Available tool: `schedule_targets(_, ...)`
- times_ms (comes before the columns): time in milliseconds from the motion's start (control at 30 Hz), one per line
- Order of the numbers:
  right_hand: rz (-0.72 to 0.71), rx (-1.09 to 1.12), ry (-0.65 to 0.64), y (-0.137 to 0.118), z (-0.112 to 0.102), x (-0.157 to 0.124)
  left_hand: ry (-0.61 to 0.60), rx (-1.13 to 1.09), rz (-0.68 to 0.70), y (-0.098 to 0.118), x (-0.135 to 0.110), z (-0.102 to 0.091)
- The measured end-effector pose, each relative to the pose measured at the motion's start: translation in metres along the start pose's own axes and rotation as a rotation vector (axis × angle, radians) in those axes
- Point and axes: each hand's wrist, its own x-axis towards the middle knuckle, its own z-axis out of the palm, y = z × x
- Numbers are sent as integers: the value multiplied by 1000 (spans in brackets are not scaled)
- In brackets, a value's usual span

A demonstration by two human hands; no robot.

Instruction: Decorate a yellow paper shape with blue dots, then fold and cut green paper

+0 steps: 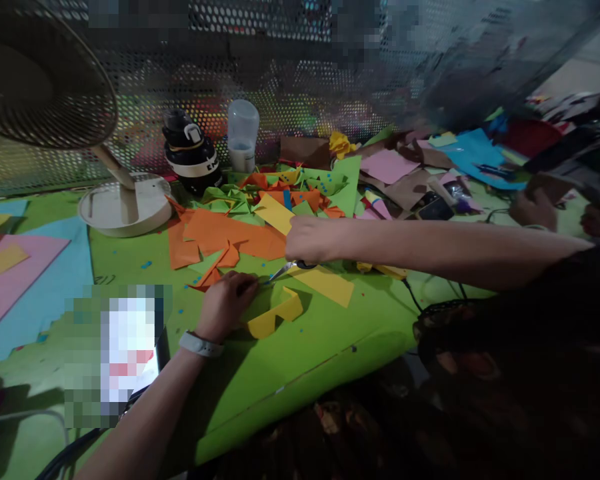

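My right hand [306, 240] is closed around the handles of a pair of scissors [283, 270], whose blades point left and down. Just left of the blade tips, my left hand [229, 300] has its fingers pinched together; a tiny bluish bit shows near the fingertips, but what they grip is too small to name. A cut yellow paper shape [277, 316], much like a pair of glasses, lies in front of the left hand. One yellow paper strip [325, 285] rests below my right wrist, and another yellow piece [274, 212] sits behind that hand.
Orange paper scraps [235, 233] and green scraps cover the green table [330, 347]. Behind stand a dark bottle [193, 157], a clear bottle [243, 133] and a fan [125, 203]. A lit phone [130, 353] is at left. Another person's hand [535, 207] appears at right.
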Motion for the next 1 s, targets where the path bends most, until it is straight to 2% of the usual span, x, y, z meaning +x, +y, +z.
schedule_targets(167,-18,-67,49,1,0,-3,7,-10,20,-2,0,1)
schedule_targets(467,-9,-43,-57,-2,-11,1,15,-3,12,-3,-1,2)
schedule_targets(667,13,132,-4,5,-13,19,19,-31,28,0,-1,0)
schedule_targets(800,-18,73,-63,6,-20,30,13,-34,16,-1,-1,1)
schedule_targets(1000,35,152,30,4,-23,25,-12,-46,10,-3,-1,1)
